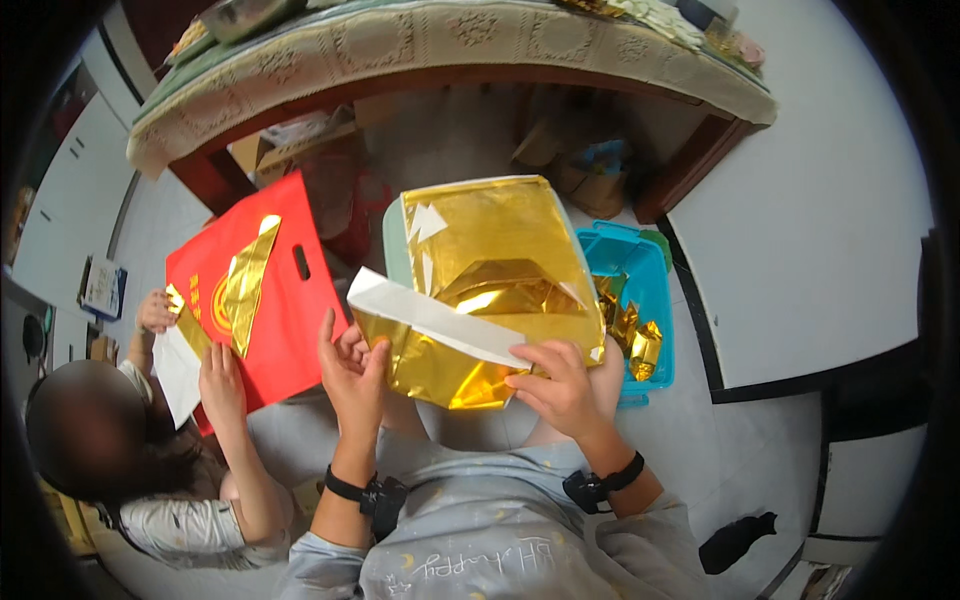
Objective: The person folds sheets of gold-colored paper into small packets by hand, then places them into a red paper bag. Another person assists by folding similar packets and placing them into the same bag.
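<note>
A sheet of gold foil paper (420, 365) is stretched between my hands, its white underside showing along a folded-over strip. My left hand (355, 375) pinches the sheet's left end between thumb and fingers. At the other end, my right hand (560, 385) grips the lower right part near the white strip, thumb below and fingers on top. Beneath and beyond it lies a stack of gold foil paper (490, 215), with small white torn or uncoated patches at its left. The stack rests on a pale green stool (394, 240), mostly covered.
At left, a co-worker's hands (222, 378) handle gold-and-white paper over a red bag (285, 340) bearing gold strips (248, 285). A blue basket (658, 290) at right holds folded gold pieces (645, 350). A cloth-covered table (350, 45) stands ahead; a black shape (735, 545) lies on the floor.
</note>
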Demonstrator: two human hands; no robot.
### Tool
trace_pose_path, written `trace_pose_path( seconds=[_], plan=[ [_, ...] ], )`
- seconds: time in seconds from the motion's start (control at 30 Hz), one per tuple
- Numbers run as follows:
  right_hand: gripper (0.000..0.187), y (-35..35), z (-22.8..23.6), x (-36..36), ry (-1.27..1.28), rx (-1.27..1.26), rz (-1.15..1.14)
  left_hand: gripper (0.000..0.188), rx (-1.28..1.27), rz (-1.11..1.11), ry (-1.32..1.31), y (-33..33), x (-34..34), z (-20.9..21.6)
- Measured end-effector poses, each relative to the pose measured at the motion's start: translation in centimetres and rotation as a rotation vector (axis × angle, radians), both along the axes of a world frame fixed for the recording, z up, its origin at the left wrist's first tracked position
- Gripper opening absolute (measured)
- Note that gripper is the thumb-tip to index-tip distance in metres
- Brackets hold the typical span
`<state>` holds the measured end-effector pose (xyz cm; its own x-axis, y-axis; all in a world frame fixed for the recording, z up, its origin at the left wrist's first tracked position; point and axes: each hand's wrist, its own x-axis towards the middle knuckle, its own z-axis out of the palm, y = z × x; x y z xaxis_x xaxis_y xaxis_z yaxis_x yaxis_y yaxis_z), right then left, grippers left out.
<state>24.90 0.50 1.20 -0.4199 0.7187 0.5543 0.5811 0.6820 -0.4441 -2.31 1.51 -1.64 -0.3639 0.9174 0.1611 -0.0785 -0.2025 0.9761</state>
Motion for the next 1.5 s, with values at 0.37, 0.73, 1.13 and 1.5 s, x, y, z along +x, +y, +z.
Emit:
trace_pose_path(
  seconds=[0.37,0.73,1.13,1.5],
  plan=[
    [0.02,2.5,4.9,-4.6,-0.025,0.155,0.268,0.045,0.014,0.074,-0.144,1.2,-3.8,3.4],
    [0.019,9.9,4.6,-15.2,-0.041,0.05,0.376,0.041,0.083,0.399,0.051,5.9,-13.8,1.9],
    [0.015,10.7,-2.7,-27.6,-0.044,-0.15,0.325,0.005,-0.132,0.637,0.816,10.5,-20.9,-1.9],
    [0.017,10.6,-4.0,-27.5,0.025,-0.331,0.225,0.015,-0.318,0.355,0.766,7.9,-19.8,-1.1]
  ],
)
